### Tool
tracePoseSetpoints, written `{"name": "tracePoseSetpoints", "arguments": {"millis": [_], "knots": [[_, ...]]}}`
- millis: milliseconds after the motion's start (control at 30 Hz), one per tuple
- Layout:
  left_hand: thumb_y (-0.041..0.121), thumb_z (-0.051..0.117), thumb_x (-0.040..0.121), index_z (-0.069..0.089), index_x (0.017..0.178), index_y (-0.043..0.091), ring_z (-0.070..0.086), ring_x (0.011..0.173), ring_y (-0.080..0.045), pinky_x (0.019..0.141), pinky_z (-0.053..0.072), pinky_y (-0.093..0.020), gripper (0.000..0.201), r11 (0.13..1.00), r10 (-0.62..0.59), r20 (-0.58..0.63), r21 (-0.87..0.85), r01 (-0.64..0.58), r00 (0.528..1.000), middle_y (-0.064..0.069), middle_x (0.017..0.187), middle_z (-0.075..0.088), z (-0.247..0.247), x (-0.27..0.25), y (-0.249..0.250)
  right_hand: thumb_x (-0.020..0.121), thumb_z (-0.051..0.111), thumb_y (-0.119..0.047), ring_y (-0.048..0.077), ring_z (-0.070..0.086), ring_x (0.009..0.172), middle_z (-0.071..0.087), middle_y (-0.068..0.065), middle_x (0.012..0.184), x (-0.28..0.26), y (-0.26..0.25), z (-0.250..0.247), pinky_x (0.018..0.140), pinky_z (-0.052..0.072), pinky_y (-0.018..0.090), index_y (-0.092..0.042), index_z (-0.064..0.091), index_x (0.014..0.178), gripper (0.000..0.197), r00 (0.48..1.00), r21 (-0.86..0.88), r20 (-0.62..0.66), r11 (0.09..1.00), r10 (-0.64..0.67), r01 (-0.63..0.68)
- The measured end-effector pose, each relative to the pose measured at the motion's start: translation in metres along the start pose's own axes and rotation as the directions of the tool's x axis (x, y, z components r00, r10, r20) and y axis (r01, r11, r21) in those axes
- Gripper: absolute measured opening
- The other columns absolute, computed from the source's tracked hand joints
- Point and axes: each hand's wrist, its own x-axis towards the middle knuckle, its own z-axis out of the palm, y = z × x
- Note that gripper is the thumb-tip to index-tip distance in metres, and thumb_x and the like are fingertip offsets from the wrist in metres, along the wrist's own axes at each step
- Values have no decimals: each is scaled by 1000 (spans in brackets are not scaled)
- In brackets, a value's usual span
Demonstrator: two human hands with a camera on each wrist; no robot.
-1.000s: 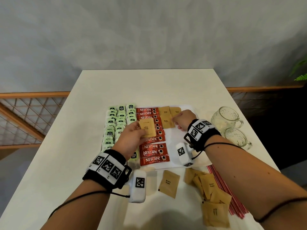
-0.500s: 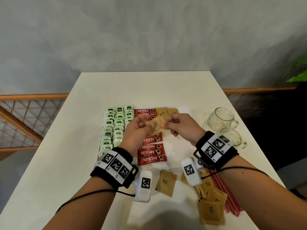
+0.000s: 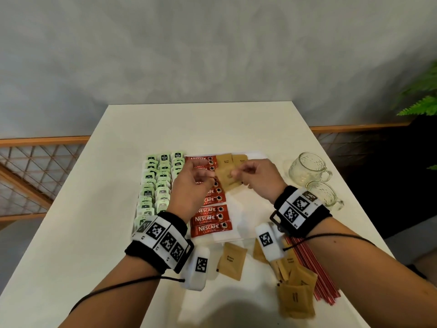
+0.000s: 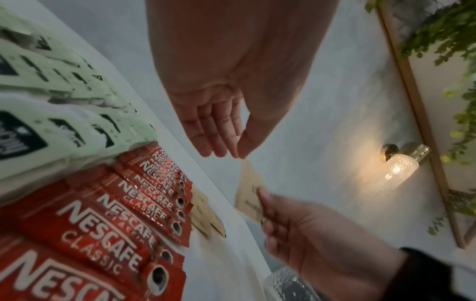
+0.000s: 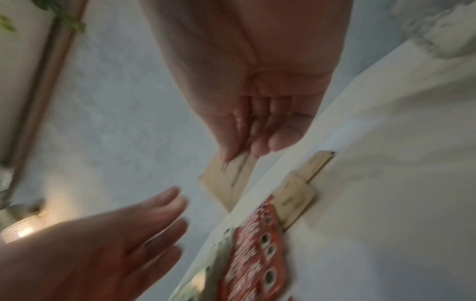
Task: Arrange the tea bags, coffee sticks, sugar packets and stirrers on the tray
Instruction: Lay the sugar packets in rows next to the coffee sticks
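A brown sugar packet [image 3: 227,179] hangs above the white tray [image 3: 246,209], pinched by my right hand [image 3: 236,172] between thumb and fingers. The right wrist view shows that pinch on the sugar packet [image 5: 224,183]. My left hand [image 3: 203,179] is just left of it with straight fingers, and the left wrist view shows the left hand [image 4: 224,150] holding nothing. On the tray lie rows of green tea bags [image 3: 156,185], red coffee sticks [image 3: 210,218] and two sugar packets [image 3: 224,159] at the far edge.
Loose sugar packets [image 3: 233,261] and a pile of them [image 3: 296,294] lie on the table near me. Red stirrers [image 3: 314,268] lie to their right. Two glass cups [image 3: 305,169] [image 3: 324,195] stand right of the tray.
My left hand first held the sugar packet while the right touched packets on the tray. The right hand came over and took the packet, and the left fingers let go.
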Motion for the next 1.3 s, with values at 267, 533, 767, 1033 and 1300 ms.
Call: {"name": "tracePoseSetpoints", "arguments": {"millis": [267,533,767,1033,1300], "knots": [[11,67,89,67,102,19,66,97,-22,93,54,-39,16,995,-58,53,-80,62,997,-6,99,70,-8,-1,-3,93,58,-24,27,61,82,69,9,91,44,48,-13,79,55,35,-10,74,103,24,903,-181,-214,893,372,-411],[10,67,88,69,98,22,67,96,-21,95,52,-44,15,994,-85,78,-61,90,993,-1,95,71,-9,-2,-8,89,66,-28,24,60,80,69,12,91,54,45,-7,62,44,25,-8,74,104,26,874,-179,-203,861,442,-477],[9,67,88,68,102,19,64,89,-11,91,51,-31,16,998,-57,107,-24,60,993,3,91,69,-8,-4,-6,86,68,-32,25,59,71,64,6,73,52,43,-6,65,51,30,-12,72,78,22,885,-195,-193,867,425,-458],[8,72,84,66,104,19,64,81,-9,71,53,-15,24,948,56,382,270,-169,923,4,96,68,-6,-32,3,83,73,-24,17,58,62,67,8,85,-1,9,-15,59,49,29,-6,66,97,24,944,-88,1,941,329,-327],[26,77,81,67,114,23,43,67,4,67,33,-17,35,555,19,715,573,-603,698,7,110,64,12,-78,-15,72,83,-17,12,59,75,67,2,94,-96,0,-43,60,44,19,-13,65,108,40,854,-510,423,859,302,-50]]}}
